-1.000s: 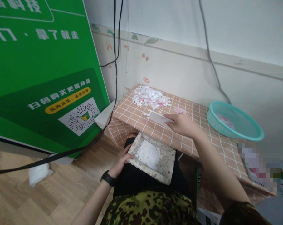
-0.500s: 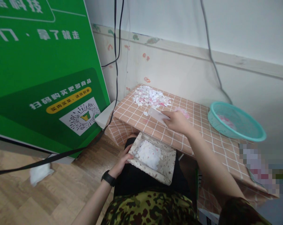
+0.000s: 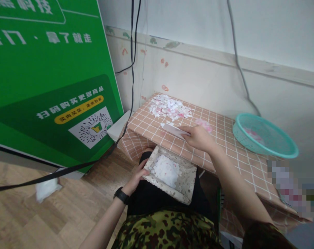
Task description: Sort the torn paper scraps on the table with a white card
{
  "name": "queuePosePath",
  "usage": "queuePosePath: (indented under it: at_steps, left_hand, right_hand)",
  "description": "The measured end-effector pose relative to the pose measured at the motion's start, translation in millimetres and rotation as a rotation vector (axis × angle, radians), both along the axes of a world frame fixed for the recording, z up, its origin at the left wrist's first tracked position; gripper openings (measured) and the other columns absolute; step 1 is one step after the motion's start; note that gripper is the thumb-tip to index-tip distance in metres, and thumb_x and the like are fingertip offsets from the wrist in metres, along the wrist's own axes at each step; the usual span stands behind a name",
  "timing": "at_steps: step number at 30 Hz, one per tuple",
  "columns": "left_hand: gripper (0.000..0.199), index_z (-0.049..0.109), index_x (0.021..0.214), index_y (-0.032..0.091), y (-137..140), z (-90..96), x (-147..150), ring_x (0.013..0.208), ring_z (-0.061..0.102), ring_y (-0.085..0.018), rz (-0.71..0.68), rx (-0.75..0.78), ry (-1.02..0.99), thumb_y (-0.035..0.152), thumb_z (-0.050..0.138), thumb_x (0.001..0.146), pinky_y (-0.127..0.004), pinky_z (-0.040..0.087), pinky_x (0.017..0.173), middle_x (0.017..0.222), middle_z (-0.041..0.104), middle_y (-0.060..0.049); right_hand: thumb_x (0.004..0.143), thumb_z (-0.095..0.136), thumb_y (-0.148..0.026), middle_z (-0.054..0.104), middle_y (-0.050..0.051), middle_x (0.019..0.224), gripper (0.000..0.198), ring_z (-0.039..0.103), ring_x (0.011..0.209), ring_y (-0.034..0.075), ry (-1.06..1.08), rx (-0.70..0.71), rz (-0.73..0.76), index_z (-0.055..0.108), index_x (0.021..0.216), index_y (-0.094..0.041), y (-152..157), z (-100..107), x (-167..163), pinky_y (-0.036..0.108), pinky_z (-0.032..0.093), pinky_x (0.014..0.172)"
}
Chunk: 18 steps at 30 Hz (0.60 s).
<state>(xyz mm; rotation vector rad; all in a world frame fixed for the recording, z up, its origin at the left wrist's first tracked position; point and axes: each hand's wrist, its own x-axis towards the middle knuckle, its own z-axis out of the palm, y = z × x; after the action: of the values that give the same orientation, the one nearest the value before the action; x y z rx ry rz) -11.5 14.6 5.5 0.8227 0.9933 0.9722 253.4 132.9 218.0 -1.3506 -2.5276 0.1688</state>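
My left hand grips the left side of a speckled, shallow box that rests on my lap under the table edge. Inside the box lies a heap of small white paper scraps. My right hand is closed on a flat, pale strip like a card, held tilted with its long edge close to the checked cloth. Just beyond the strip are a few loose scraps. Farther back a larger pile of white and pink scraps spreads over the cloth, and a pink patch of scraps lies beyond my right hand.
A turquoise plastic basket with pink pieces stands at the right on the checked tablecloth. Black cables hang at the left before a green panel. A white crumpled item lies on the floor.
My right hand has turned the strip onto its edge, and loose scraps now show along its far side. The left hand keeps its hold on the box. The view has shifted slightly.
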Motion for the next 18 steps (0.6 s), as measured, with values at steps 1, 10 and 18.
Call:
queuePosePath:
  at_steps: [1,10,18]
  left_hand:
    - [0.061,0.055,0.131,0.024,0,-0.5,0,0.093,0.06,-0.026,0.001,0.008,-0.001,0.027,0.057,0.071,-0.03,0.047,0.07,0.114,0.067,-0.004]
    - [0.061,0.055,0.132,0.025,1,-4.8,-1,0.09,0.06,-0.025,0.002,-0.005,0.002,0.025,0.058,0.072,-0.028,0.047,0.067,0.107,0.068,-0.003]
    - [0.062,0.055,0.133,0.023,1,-10.4,-2,0.083,0.06,-0.023,0.039,-0.04,0.047,0.025,0.059,0.07,-0.029,0.047,0.066,0.101,0.068,-0.003]
  right_hand:
    - [0.082,0.048,-0.016,0.076,0.006,0.095,0.043,0.068,0.075,0.017,-0.003,-0.005,0.007,0.068,0.121,-0.02,0,1,0,0.027,0.045,0.069]
    - [0.089,0.042,-0.018,0.074,0.008,0.09,0.047,0.066,0.07,0.017,-0.164,0.118,-0.011,0.053,0.135,-0.018,-42,-5,-36,0.027,0.042,0.062]
    - [0.093,0.032,-0.013,0.067,0.017,0.102,0.043,0.067,0.08,0.024,-0.386,0.12,0.102,0.044,0.134,-0.01,-64,-28,-87,0.033,0.046,0.059]
